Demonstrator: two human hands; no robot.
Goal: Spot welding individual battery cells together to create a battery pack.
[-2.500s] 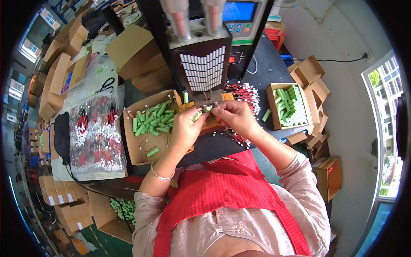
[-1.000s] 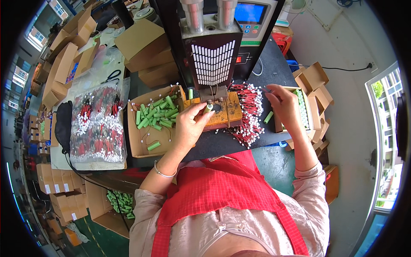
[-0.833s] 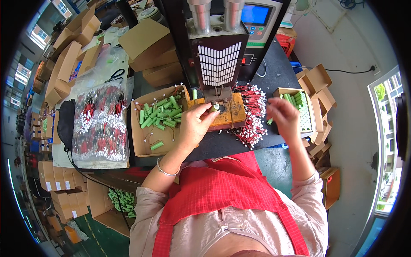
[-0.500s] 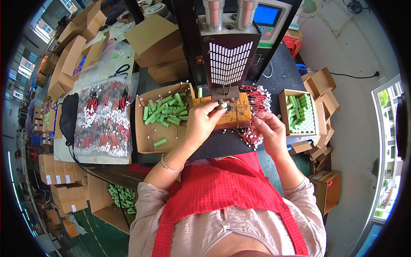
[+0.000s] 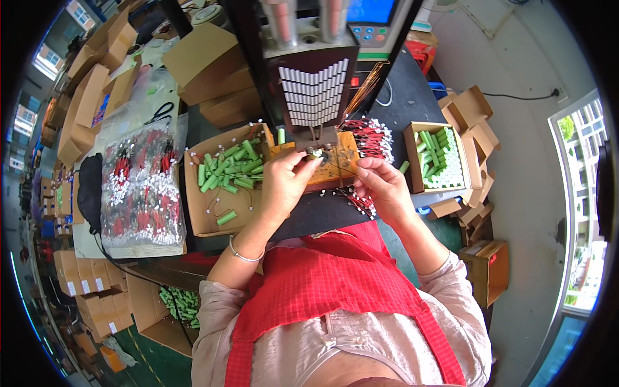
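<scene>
Boxes (image 5: 201,216) flank the hands (image 5: 284,186), with red wires (image 5: 369,137) and orange sparks (image 5: 365,89) beyond.

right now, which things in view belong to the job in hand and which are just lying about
Seems part of the job: green cylinder in the left hand, machine, orange block beside the right hand, boxed cylinders, red wires.

Seems just lying about: scissors, open cardboard boxes on the right, brown box lower down.

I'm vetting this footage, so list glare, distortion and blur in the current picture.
Head view: daylight bleaches parts of the window, whose frame curves; head view: the corners go black; head view: orange streaks, probably sparks, blur beside the machine; head view: the held battery is too small for detail.
</scene>
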